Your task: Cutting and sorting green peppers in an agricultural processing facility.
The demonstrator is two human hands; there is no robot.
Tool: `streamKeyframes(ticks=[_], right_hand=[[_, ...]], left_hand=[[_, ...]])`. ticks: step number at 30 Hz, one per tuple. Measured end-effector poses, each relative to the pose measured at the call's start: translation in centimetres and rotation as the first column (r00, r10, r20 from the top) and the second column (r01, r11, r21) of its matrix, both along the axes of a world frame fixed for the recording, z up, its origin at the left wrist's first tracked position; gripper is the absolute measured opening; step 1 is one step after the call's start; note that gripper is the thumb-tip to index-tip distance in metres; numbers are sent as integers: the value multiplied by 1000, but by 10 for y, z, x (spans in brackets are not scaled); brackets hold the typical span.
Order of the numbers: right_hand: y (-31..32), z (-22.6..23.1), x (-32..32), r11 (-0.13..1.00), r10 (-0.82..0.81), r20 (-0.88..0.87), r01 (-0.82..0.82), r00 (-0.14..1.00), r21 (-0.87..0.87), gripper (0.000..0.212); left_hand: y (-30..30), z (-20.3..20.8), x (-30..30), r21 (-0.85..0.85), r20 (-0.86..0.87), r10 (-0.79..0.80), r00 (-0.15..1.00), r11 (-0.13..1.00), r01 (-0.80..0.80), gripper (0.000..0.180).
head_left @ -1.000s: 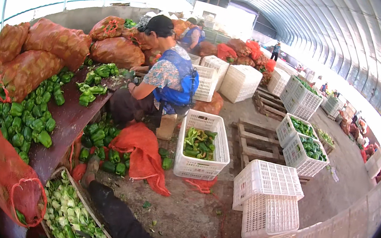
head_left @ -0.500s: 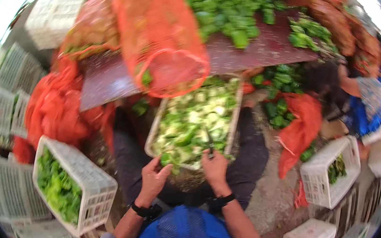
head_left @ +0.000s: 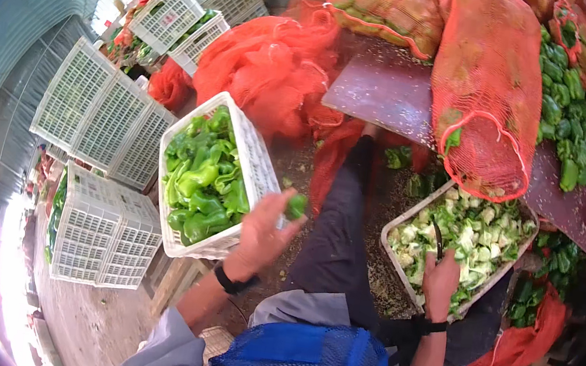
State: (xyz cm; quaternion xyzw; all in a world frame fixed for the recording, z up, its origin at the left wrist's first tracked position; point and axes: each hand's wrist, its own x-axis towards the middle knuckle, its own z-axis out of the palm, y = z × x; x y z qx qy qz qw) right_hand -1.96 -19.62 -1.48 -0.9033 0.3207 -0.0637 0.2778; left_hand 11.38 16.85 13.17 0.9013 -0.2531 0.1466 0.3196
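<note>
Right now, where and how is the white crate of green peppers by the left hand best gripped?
Probably by the upper rim of the white crate, on both long sides, coming from left and right: it's rectangular, open-topped, and its long rims show bare beside the green peppers.

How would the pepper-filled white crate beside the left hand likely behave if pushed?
The white crate would probably stay stiff, given its straight-edged walls. It's likely fairly heavy, being well filled with green peppers. Those loosely piled peppers might shift if it tilted.
</note>
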Motion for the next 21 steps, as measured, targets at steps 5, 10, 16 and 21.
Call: streamKeyframes(ticks=[5,10,16,21], right_hand=[[7,4,-6,998,20,-82,-24,996,-52,56],[-2,-19,-16,999,-7,71,4,997,53,46],[4,2,-36,839,-176,237,19,955,545,35],[21,55,-51,540,-298,251,-54,921,840,24]], left_hand=[[92,46,87,275,344,182,921,919,-284,54],[158,64,165,445,445,231,865,781,-437,71],[72,5,113,1,64,116,991,993,-116,46],[-93,-68,-1,-517,-714,-380,589,853,-76,46]])
